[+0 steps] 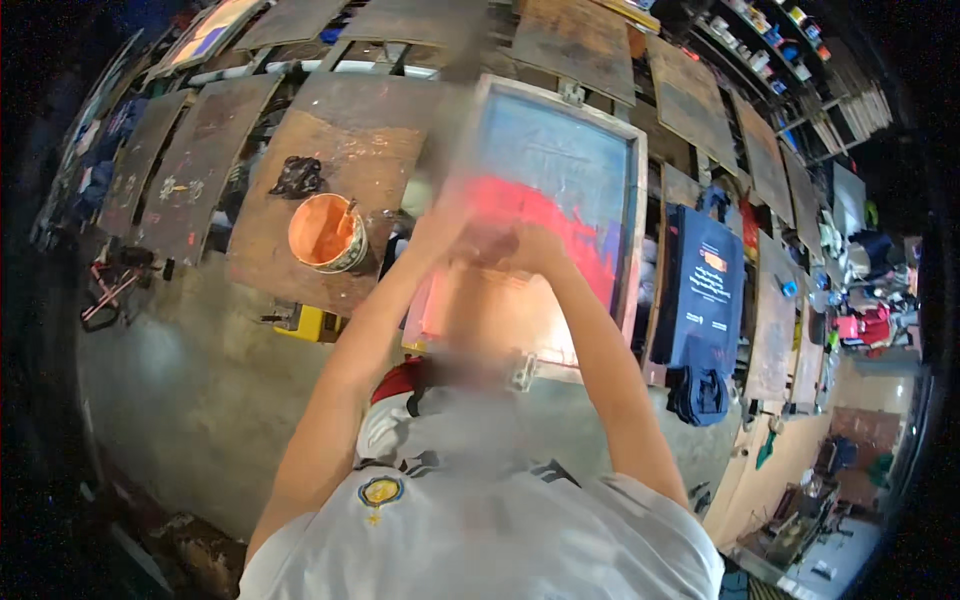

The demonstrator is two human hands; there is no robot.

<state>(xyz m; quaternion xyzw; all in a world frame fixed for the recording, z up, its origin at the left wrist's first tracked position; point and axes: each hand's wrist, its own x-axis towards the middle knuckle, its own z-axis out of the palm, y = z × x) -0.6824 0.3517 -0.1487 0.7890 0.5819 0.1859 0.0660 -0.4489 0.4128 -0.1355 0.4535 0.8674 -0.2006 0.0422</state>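
Left hand: curled over the near-middle of the framed screen, too blurred to show how far the fingers close or whether they grip anything.
Right hand: bent inward close beside the left hand, its fingers bunched; whether it has hold of something cannot be told (a dark reddish smear lies between the two).
Framed screen: directly beneath the hands, reaching away from the person, its pale, worn frame a long rectangle; it probably lies there so both arms reach it evenly.
Mesh: flat, blue and faintly streaked beyond the hands, with a bright glare toward the body.
Red colour: thick-looking, glossy, ragged-edged, spread around the hands and to their right.
Metal clamp: past the hands at the frame's far edge, seemingly there to keep the frame steady.
Bucket: left of the hands, round and pale-walled, with smooth orange paint inside; likely kept within easy reach.
Board: stained brown wood under the bucket, scuffed, with crumpled, shiny black plastic beyond the bucket.
Bag: right of the hands, navy, flat, fabric-looking, apparently laid out smooth, its printed face up.
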